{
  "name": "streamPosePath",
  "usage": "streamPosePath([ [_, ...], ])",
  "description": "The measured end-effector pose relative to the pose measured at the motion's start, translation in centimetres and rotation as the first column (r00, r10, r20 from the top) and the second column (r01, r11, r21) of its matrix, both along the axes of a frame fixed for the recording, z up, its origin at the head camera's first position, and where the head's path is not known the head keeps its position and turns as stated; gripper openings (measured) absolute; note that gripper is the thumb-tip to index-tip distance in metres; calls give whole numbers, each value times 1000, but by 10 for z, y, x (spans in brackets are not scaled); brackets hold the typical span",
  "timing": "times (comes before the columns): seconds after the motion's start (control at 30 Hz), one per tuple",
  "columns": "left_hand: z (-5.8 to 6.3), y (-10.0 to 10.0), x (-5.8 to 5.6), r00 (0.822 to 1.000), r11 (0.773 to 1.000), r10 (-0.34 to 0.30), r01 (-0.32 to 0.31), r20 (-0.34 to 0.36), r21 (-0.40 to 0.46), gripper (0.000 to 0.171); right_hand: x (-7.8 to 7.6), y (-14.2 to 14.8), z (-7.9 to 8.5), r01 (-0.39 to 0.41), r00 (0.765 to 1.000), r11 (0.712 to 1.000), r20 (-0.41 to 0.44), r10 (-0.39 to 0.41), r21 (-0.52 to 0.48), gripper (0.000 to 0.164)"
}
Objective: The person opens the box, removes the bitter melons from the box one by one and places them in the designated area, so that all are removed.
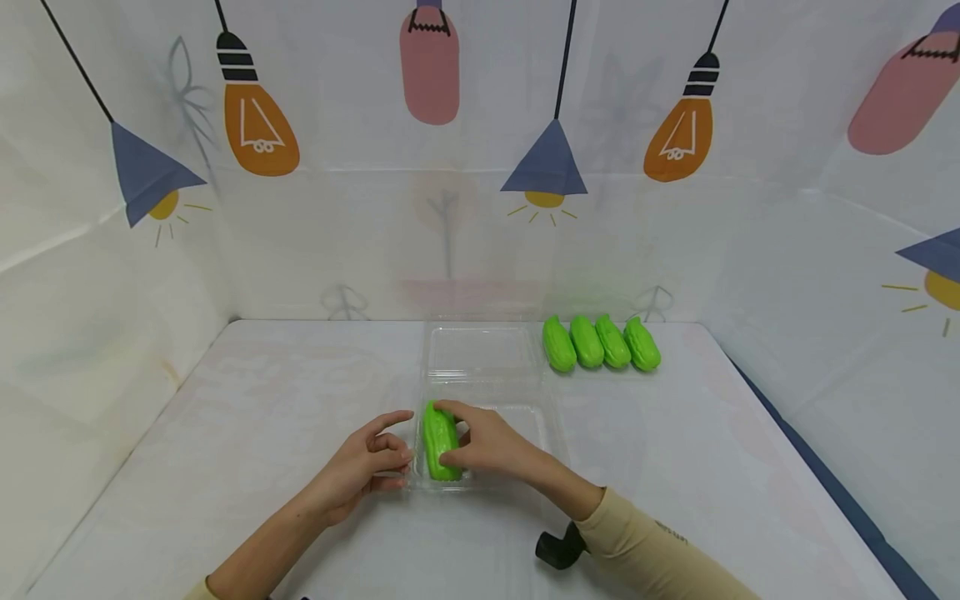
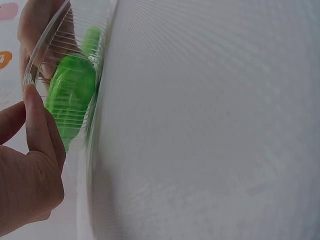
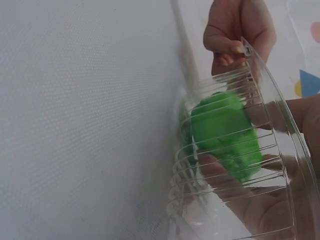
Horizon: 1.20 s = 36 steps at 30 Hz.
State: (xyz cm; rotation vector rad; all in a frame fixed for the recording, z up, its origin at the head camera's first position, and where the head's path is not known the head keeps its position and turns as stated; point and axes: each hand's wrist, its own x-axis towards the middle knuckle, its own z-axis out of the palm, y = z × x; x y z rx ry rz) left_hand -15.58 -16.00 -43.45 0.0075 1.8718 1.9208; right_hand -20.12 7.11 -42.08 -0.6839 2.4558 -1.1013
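A clear plastic clamshell container (image 1: pixel 525 479) lies with its lid (image 1: pixel 480 354) folded back toward the wall. In its base, along the left side, is a bright green, bumpy toy cucumber (image 1: pixel 438 442), stem end pointing away from me. My right hand (image 1: pixel 483 442) grips this cucumber from the right, finger near the top and thumb near the lower end. At the container's left edge, my left hand (image 1: pixel 367 467) holds the rim with its fingertips. Through the ribbed wall, the right wrist view shows the right fingers around the cucumber (image 3: pixel 225 130).
Several more green toy cucumbers (image 1: pixel 587 342) stand in a row at the back right, beside the lid. A black object (image 1: pixel 558 548) sits by the right sleeve. White printed sheeting (image 1: pixel 480 225) encloses the white table (image 1: pixel 300 367) at the back and sides.
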Motion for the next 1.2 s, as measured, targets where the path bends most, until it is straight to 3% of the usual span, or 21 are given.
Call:
streamPosePath([
  [0.5,1,0,0,1000,1000,7,-7,-1,-3,71,-3,11,2,-12,1000,995,4,12,-99,72],
  [1.2,-1,1,1,1000,1000,12,-12,-5,-5,72,-10,39,6,-16,997,988,-82,3,-155,68],
])
